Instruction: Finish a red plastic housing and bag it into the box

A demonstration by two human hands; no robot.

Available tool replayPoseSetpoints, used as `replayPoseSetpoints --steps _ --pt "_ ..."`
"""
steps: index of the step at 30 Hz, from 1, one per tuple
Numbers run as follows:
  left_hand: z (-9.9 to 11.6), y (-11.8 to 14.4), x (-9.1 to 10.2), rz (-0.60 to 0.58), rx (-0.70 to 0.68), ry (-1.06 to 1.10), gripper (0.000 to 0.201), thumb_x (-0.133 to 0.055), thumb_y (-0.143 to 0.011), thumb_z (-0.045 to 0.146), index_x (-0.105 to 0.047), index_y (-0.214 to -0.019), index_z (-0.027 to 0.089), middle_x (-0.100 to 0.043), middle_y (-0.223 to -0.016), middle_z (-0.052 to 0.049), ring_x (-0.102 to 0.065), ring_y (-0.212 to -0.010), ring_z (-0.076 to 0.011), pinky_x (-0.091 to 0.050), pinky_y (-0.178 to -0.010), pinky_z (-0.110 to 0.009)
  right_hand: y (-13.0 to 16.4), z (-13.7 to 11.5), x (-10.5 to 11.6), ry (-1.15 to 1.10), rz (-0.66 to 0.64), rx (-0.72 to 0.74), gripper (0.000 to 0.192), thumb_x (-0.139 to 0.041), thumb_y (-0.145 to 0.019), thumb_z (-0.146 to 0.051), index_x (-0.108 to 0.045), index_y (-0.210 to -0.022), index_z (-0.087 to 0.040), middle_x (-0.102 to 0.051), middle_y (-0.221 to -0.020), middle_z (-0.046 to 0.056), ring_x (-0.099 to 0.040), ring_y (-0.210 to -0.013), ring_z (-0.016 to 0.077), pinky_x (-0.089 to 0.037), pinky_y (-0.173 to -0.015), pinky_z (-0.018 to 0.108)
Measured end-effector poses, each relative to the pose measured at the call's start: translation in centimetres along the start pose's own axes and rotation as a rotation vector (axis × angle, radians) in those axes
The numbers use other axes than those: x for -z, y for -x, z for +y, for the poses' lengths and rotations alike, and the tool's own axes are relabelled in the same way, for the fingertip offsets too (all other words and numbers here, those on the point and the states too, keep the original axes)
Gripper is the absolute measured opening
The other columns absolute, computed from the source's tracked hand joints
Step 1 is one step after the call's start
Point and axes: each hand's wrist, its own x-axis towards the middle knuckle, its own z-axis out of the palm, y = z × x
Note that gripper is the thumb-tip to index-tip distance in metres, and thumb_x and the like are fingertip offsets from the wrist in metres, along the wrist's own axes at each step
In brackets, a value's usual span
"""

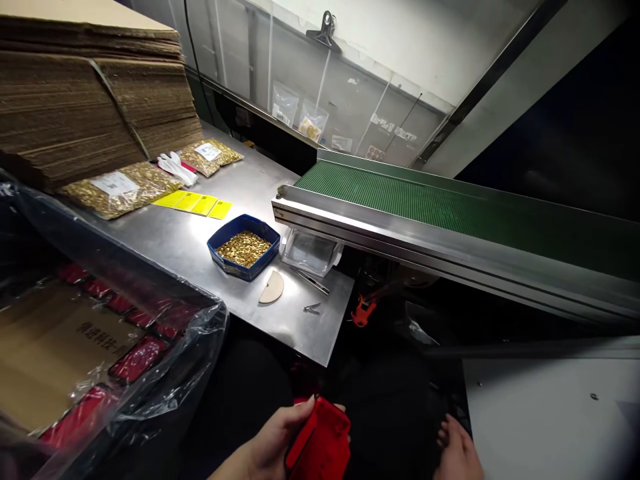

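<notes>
Case in red sat in the left hand

The left hand was closed around the case, its thumb along the upper edge, above the dark-clothed lap and just short of the tabletop. At the lower right, well apart from the case, the right hand had its fingers loosely curled; whether it held anything could not be told. A white board lay beside it. To the left stood a box lined with clear plastic, with more red pieces around a sheet of cardboard.

On the tabletop's near end lay a small metal tool and a pale half-disc. Just beyond, a blue tray held golden bits. Farther back came yellow cards, a white glove and two bags of golden bits, near a tall cardboard stack. A green conveyor belt ran off to the right, and a black clip gripped the panel behind.
</notes>
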Motion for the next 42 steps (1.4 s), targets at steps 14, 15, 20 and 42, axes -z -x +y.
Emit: replayPoseSetpoints --steps 14,15,20,42 --pt "0.2 0.7 -2.8 -0.071 0.030 -0.153 0.064 -0.054 -0.094 0.056 -0.071 -0.126 0.004 -0.077 -0.116 -0.023 -0.075 -0.104 -0.0377 -0.051 -0.095 -0.042 13.6 -9.6 -8.7 -0.076 -0.800 -0.035 0.038 -0.061 -0.097 -0.054 -0.073 -0.101 -0.019 -0.068 -0.080 0.005 -0.060 -0.058 0.0137 -0.051 -0.053 0.024" --pt "0.3 0.5 -3.2 -0.066 0.026 -0.165 0.065 -0.054 -0.093 0.059 -0.073 -0.124 0.004 -0.078 -0.112 -0.022 -0.076 -0.101 -0.0375 -0.051 -0.094 -0.041 13.9 -9.9 -8.9 -0.101 -0.814 -0.071 0.040 -0.060 -0.097 -0.056 -0.073 -0.101 -0.019 -0.069 -0.081 0.005 -0.059 -0.055 0.0133 -0.050 -0.049 0.023" --pt "0.9 -0.3 -4.0 -0.021 0.058 -0.162 0.063 -0.053 -0.094 0.061 -0.071 -0.126 0.010 -0.080 -0.102 -0.018 -0.077 -0.097 -0.0351 -0.052 -0.090 -0.040 12.8 -11.7 -9.6 -0.086 -0.869 -0.132 0.041 -0.059 -0.097 -0.058 -0.075 -0.100 -0.021 -0.073 -0.087 0.008 -0.068 -0.072 0.0192 -0.057 -0.067 0.027" --pt "4.0 -0.2 -3.2 0.351 -0.203 -0.343 0.062 -0.059 -0.092 0.068 -0.080 -0.104 0.011 -0.076 -0.089 -0.009 -0.063 -0.081 -0.0191 -0.046 -0.081 -0.028 12.1 -13.2 -16.6 -0.137 -1.172 -0.381 0.037 -0.064 -0.097 -0.052 -0.072 -0.094 -0.016 -0.058 -0.062 -0.001 -0.053 -0.058 0.0119 -0.045 -0.059 0.023"
